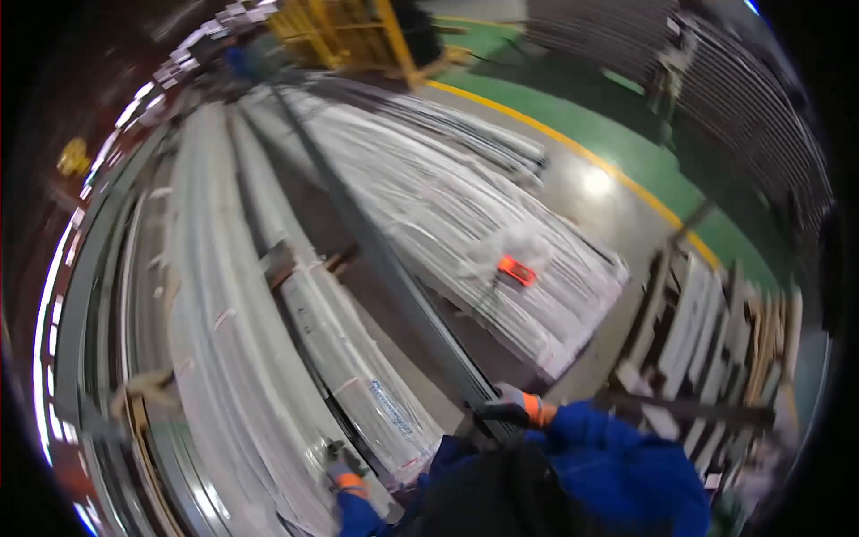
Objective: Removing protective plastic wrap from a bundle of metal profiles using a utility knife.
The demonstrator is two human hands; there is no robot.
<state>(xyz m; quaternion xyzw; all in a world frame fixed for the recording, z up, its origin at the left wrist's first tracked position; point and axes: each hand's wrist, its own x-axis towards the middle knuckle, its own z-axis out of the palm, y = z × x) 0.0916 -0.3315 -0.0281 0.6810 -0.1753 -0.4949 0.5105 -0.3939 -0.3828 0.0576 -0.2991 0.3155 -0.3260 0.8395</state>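
Observation:
A long dark grey metal profile (394, 255) runs from my body toward the far left, tilted across the gap between wrapped bundles. My right hand (508, 405), in a grey glove with an orange cuff, is closed round its near end. Lower left, my left hand (345, 464), gloved the same way, is at the edge of a long plastic-wrapped bundle (237, 358). Its fingers look apart with nothing in them, though blurred. Next to it lies a narrower wrapped bundle (358, 376). An orange handheld device (516, 270) rests on the wide wrapped stack (537, 309) to the right.
Several bare profiles (98, 295) lie along the left. A rack of shorter pieces (707, 331) stands at the right, with stacked dark lengths (716, 98) behind. A yellow frame (349, 36) stands far off. A yellow line (582, 139) borders the green floor (716, 228).

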